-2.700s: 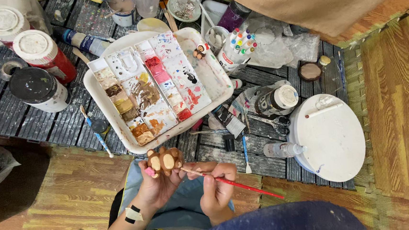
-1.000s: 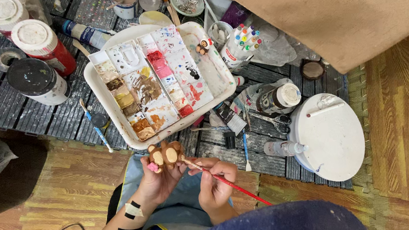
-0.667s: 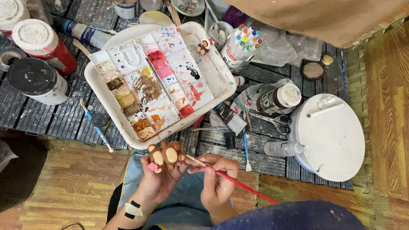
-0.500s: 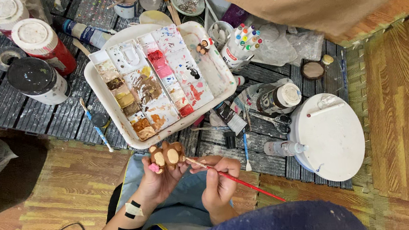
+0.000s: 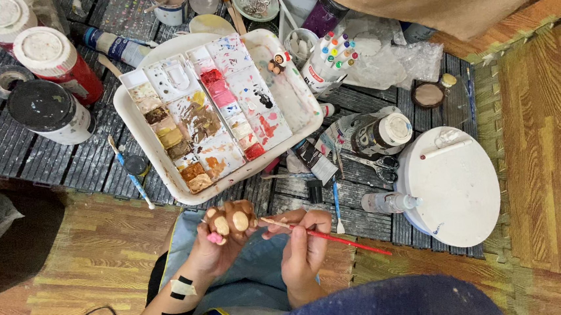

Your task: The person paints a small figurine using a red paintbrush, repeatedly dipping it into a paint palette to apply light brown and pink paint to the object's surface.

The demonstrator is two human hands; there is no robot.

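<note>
Over our lap, our left hand [image 5: 218,247] grips a small brown figure [image 5: 231,221]. Our right hand [image 5: 303,248] pinches a red brush [image 5: 329,236], its long axis running right to left, tip just beside the figure. On the mat [image 5: 4,163] ahead sit a white palette [image 5: 215,116], 2 red-sided jars [image 5: 50,62] near the left edge and a white round lid [image 5: 454,188] toward the right.

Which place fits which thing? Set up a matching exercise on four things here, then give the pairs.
Things:
1. small brown figure
2. red-handled brush
3. paint palette tray
4. round white lid

Places:
A. far right on the dark mat
B. in the left hand
C. middle of the mat, above both hands
D. in the right hand

Pairs: 1-B, 2-D, 3-C, 4-A
</note>
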